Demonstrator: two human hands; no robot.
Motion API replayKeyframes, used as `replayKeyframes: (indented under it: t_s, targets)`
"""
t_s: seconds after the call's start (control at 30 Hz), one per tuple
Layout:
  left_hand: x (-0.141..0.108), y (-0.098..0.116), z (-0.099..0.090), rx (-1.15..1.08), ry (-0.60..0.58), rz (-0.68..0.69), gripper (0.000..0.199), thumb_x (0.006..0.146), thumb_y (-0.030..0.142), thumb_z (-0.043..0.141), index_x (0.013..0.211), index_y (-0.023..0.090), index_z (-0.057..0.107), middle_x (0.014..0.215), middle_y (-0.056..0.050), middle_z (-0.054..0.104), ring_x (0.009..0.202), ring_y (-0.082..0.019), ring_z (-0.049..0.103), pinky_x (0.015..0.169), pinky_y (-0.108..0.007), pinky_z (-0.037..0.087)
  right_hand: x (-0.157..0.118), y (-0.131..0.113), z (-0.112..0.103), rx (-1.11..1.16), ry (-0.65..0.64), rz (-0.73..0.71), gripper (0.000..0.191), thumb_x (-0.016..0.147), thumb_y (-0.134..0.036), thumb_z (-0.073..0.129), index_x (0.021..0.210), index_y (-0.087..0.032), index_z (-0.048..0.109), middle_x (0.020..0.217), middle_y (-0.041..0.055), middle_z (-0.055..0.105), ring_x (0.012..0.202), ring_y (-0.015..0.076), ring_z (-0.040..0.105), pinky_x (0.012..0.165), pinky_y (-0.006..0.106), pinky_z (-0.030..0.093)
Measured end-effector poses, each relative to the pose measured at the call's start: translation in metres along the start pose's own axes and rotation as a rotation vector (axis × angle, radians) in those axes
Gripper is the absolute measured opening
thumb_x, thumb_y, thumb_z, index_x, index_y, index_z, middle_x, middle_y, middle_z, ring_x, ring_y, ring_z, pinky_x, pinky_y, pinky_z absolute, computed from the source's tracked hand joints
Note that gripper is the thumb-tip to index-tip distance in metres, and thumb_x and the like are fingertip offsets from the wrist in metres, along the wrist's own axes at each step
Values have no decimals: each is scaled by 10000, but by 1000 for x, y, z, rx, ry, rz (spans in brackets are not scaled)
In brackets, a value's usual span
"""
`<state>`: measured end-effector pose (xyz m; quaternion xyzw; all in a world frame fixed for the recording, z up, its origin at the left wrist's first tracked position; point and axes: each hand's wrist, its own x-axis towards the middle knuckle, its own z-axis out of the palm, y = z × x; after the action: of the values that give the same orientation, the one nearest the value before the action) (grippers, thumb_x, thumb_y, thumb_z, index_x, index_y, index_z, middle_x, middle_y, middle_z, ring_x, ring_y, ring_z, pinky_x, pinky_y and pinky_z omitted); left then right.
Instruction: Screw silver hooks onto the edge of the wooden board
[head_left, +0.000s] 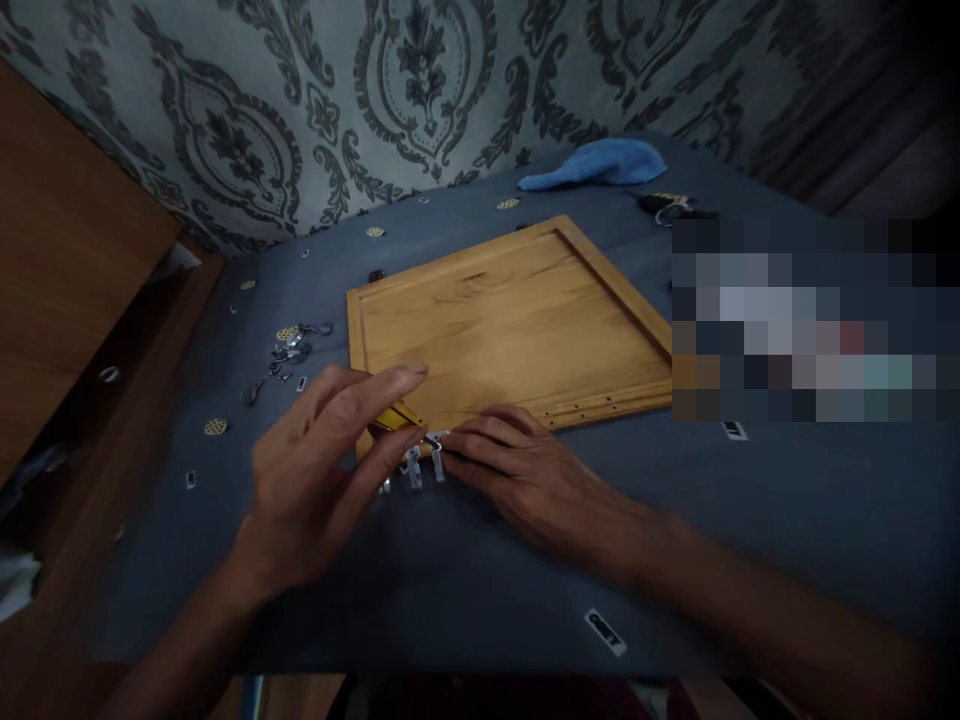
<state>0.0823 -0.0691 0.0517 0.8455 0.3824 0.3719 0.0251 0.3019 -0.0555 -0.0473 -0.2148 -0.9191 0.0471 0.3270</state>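
A wooden board [480,320] with a raised frame lies on the dark cloth. My left hand [322,460] pinches a screwdriver with a yellow handle [401,415] between thumb and fingers. Its metal shaft points right, to a metal hook [438,462] at the board's near edge. My right hand [517,455] rests on that edge with its fingers bent together, the fingertips pressed at the hook. Another metal hook [414,468] sits just left of it, partly behind my left hand. Small dark holes run along the near rim to the right of my right hand.
Several loose metal hooks [289,350] lie left of the board. A blue cloth [600,163] is by the patterned wall, with a dark object [664,208] near it. A brown wooden cabinet [75,270] stands at the left. A blurred patch covers the right side.
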Motion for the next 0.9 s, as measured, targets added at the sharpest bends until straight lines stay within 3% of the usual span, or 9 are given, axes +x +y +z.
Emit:
replayKeyframes:
  t_s: [0.17, 0.4, 0.67, 0.9]
  targets:
    - [-3, -3, -1, -64, -11, -32, 457, 974, 154, 689, 1392, 319, 605, 1252, -27, 738, 1011, -174, 714, 920, -336, 612, -1, 1, 1, -8, -8, 8, 290, 1051, -109, 485, 1204, -173, 723, 1148, 88, 779, 1063, 248, 651, 989, 472, 517]
    - [-8, -5, 0, -64, 12, -128, 397, 967, 180, 701, 1332, 316, 624, 1148, -6, 746, 1033, -181, 732, 959, -326, 592, -1, 2, 0, -6, -9, -1, 281, 1043, -91, 494, 1196, -150, 722, 1130, 87, 786, 1050, 246, 657, 977, 452, 520]
    - [-2, -6, -4, -145, -54, -95, 390, 985, 144, 666, 1341, 297, 626, 1155, -3, 758, 1096, -169, 715, 1013, -317, 577, -1, 1, 1, -8, -4, -3, 291, 1056, -109, 478, 1219, -145, 716, 1143, 85, 785, 1060, 246, 645, 977, 453, 512]
    - [0, -4, -2, -28, 28, 24, 406, 935, 120, 742, 1304, 267, 659, 1120, 3, 760, 967, -133, 692, 864, -261, 591, -1, 1, -1, 6, -24, 13, 309, 1037, -90, 494, 1241, -155, 717, 1143, 96, 779, 1078, 249, 641, 1001, 481, 503]
